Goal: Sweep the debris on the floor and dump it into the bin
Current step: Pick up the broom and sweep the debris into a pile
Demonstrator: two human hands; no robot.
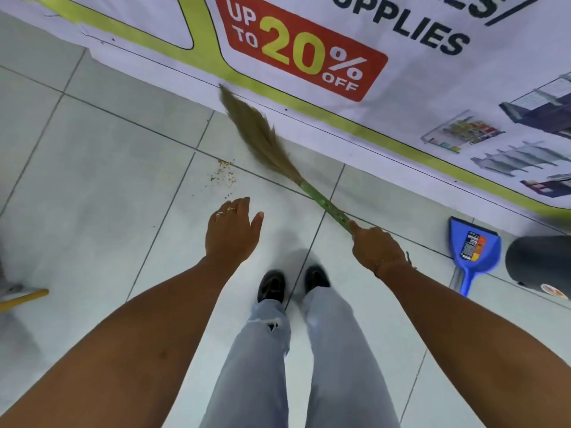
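Observation:
A small scatter of brown debris [224, 174] lies on the pale floor tiles ahead of my feet. My right hand [375, 248] grips the green handle of a grass broom [262, 137], whose blurred bristles reach up and left to the banner's edge, to the right of the debris. My left hand [231, 233] hovers open, palm down, just below the debris and holds nothing. A blue dustpan [474, 248] lies on the floor at the right. Beside it, at the frame's right edge, stands a dark bin [539, 264], only partly in view.
A large printed banner [401, 88] covers the floor or wall base along the top and right. My two feet in dark shoes [293, 284] stand on the tiles. A yellow-tipped object [23, 298] pokes in at the left edge.

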